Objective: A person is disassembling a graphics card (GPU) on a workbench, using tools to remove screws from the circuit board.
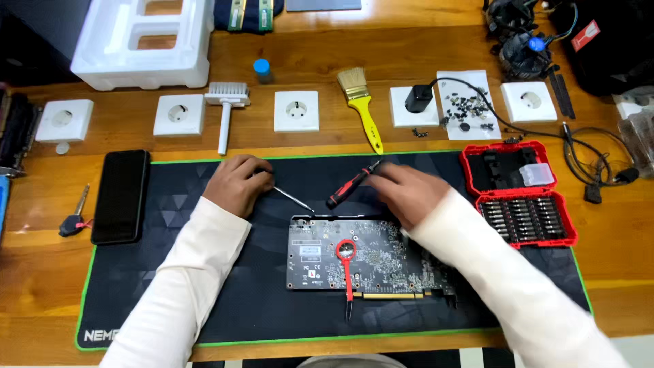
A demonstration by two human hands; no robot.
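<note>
Near front edge of worktop [422, 58]: graphics card [361, 262] on black mat [204, 300], red tweezers [347, 272] lying across it. Left hand [237, 184] clenched round thin metal tool [291, 197]. Right hand [407, 193] rested beside red-black screwdriver [351, 185]; grip unclear.

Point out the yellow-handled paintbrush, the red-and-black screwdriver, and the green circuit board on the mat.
Yellow-handled paintbrush [366, 112]: head view, on the yellow handle.
Red-and-black screwdriver [347, 189]: head view, on the grip beside the right hand.
Green circuit board [381, 259]: head view, on the bare board face.
</note>
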